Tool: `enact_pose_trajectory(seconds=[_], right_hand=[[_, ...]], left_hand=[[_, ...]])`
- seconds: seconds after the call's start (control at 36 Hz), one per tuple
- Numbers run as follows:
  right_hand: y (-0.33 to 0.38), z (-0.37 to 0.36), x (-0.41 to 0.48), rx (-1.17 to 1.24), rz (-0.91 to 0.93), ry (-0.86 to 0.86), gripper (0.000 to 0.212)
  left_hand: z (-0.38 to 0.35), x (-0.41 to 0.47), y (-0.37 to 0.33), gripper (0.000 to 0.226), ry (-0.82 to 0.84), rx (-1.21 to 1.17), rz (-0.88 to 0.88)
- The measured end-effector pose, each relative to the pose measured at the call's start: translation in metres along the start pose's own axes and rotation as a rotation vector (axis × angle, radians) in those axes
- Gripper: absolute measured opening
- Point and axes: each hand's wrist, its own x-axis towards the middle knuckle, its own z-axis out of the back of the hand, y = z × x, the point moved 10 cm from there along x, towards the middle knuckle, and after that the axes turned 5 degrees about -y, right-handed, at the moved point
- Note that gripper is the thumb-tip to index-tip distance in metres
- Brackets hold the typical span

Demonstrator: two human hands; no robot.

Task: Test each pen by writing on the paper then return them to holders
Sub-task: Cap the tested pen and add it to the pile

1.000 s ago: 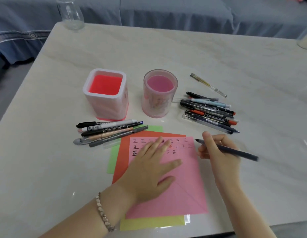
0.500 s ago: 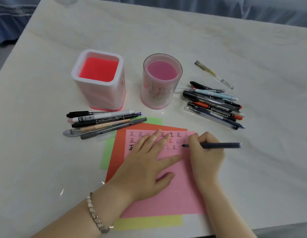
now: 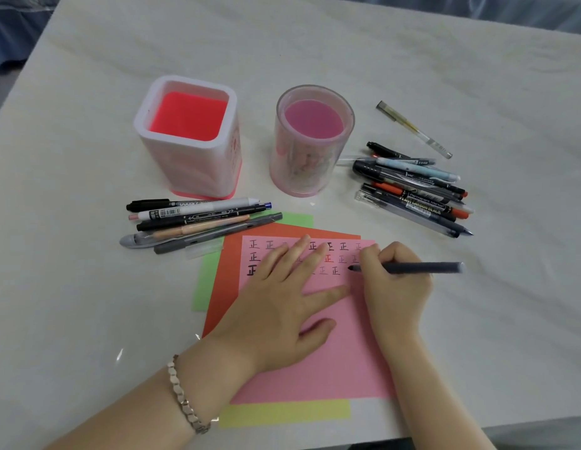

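My left hand (image 3: pixel 282 306) lies flat with fingers spread on the pink paper (image 3: pixel 341 358), which carries rows of written characters near its top edge. My right hand (image 3: pixel 393 287) grips a dark grey pen (image 3: pixel 422 267), its tip touching the pink paper at the end of the third row. Behind the paper stand a square white holder with a red inside (image 3: pixel 188 138) and a round clear pink holder (image 3: pixel 312 141); no pens show in either. Several pens (image 3: pixel 198 222) lie left of the paper and another pile of pens (image 3: pixel 412 190) lies to the right.
Orange (image 3: pixel 224 280), green (image 3: pixel 204 287) and yellow (image 3: pixel 282 414) sheets lie under the pink one. A single clear pen (image 3: pixel 412 128) rests alone behind the right pile. The marble table's near edge (image 3: pixel 510 427) runs at lower right; blue fabric lies beyond the far edge.
My right hand has carried the grey pen leftward from beside the paper onto it, the tip now on the third row. The camera has tilted down and closer.
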Motion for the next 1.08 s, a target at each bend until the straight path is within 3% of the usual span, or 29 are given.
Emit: enact_pose_trajectory(seconds=[1.08], right_hand=[[0.0021,0.0031,0.0006,-0.028,0.000,-0.028,0.042]], left_hand=[[-0.0007,0.0000,0.0003,0.043,0.001,0.000,-0.002]])
